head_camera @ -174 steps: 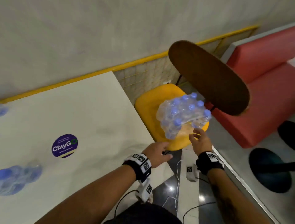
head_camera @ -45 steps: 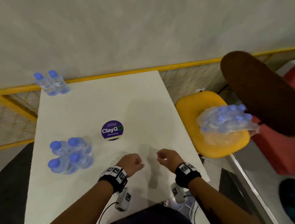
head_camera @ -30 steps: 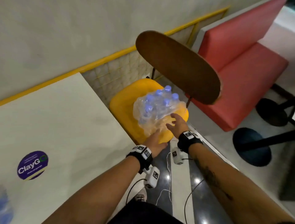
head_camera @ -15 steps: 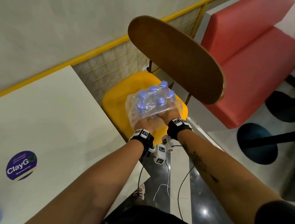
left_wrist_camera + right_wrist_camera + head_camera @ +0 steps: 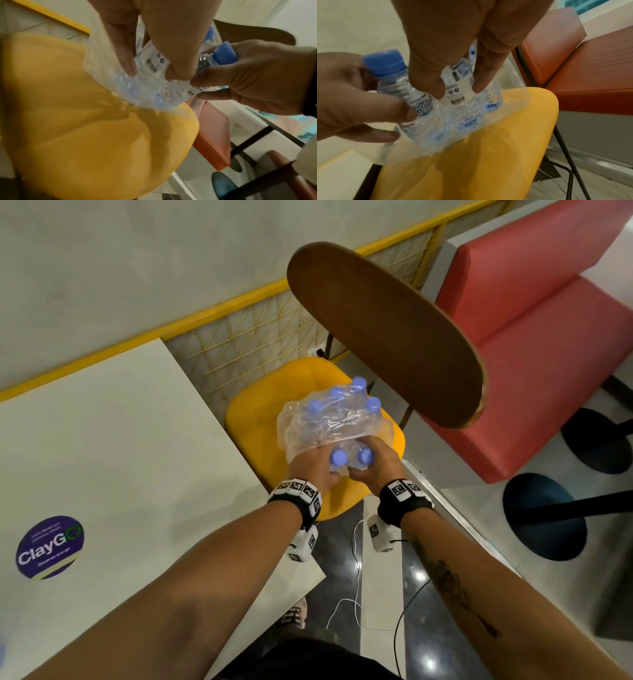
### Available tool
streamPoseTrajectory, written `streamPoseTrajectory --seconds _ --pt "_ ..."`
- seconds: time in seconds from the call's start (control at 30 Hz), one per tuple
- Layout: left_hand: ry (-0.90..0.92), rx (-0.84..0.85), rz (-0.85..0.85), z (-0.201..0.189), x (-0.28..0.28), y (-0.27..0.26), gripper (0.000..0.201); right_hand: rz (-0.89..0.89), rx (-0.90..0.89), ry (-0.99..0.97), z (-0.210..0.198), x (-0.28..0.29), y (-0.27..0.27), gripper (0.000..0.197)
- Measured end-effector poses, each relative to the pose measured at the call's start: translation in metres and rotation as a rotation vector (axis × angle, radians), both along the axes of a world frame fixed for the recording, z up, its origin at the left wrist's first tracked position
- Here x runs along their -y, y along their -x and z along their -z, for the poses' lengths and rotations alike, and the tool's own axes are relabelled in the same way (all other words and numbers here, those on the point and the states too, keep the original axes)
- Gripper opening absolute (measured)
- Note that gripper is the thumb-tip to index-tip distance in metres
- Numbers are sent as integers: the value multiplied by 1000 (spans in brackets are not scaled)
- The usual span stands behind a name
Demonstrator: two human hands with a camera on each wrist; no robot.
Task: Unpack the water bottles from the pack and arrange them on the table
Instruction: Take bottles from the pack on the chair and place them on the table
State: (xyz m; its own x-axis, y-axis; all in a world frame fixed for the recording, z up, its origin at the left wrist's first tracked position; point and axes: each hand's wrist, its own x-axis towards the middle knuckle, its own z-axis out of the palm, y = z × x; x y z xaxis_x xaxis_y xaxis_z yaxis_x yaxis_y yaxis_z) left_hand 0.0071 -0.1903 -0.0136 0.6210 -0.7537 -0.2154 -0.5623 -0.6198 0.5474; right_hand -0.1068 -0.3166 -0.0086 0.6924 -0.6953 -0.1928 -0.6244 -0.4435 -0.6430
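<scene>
A torn clear plastic pack (image 5: pixel 329 422) of small blue-capped water bottles lies on the yellow chair seat (image 5: pixel 253 419), to the right of the white table (image 5: pixel 120 457). At the pack's near edge my left hand (image 5: pixel 313 465) grips one bottle (image 5: pixel 338 457) and my right hand (image 5: pixel 371 463) grips the one beside it (image 5: pixel 364 455). In the left wrist view the left hand (image 5: pixel 150 70) wraps a white-labelled bottle (image 5: pixel 150 63). In the right wrist view the right hand (image 5: pixel 458 88) pinches a barcode-labelled bottle (image 5: pixel 458 97), and the left-held bottle's cap (image 5: pixel 385 62) stands clear of the wrap.
The chair's brown backrest (image 5: pixel 383 333) hangs just behind the pack. A red bench (image 5: pixel 534 354) and a dark pedestal base (image 5: pixel 544 517) are at the right. A purple ClayGo sticker (image 5: pixel 49 547) marks the table. White cables (image 5: pixel 354 594) trail on the dark floor.
Both hands went from the table to the pack on the chair. Since half a second ago they have closed round two near bottles, whose caps now show between the hands.
</scene>
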Motion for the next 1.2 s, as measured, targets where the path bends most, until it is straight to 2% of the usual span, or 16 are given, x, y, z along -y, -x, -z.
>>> streamPoseTrajectory --seconds 0.07,0.17,0.27,0.33,0.4,0.53,0.67,0.8,0.9,1.07,1.2 --pt "23 -4 84 -9 -10 3 62 -8 4 -1 -15 -11 7 62" --pt "108 -61 150 -20 -43 6 61 -33 7 31 -29 -30 26 63" --pt "265 -129 41 -33 -93 3 57 -74 48 44 -32 -59 41 72" --pt "298 -172 -72 -44 -137 -4 55 -140 50 43 -33 -88 39 71" --pt "260 -172 -148 -57 -187 -15 52 -215 57 39 -36 -127 31 69" --pt "80 -37 -266 -71 -298 -47 47 -421 62 -23 -39 -216 0 55" --pt "-37 150 -360 -71 -411 -78 41 -644 -56 -61 -25 -303 -43 42" --pt "-194 151 -486 -70 -496 -99 48 -806 -94 -94 1 -385 -82 56" --pt "-228 146 -514 -72 -537 -110 50 -901 -51 -129 1 -438 -108 67" --pt "-294 85 -560 -64 -572 -124 35 -994 -52 -104 -2 -512 -144 63" --pt "-292 43 -588 -49 -592 -131 31 -1005 -89 -68 8 -546 -162 64"
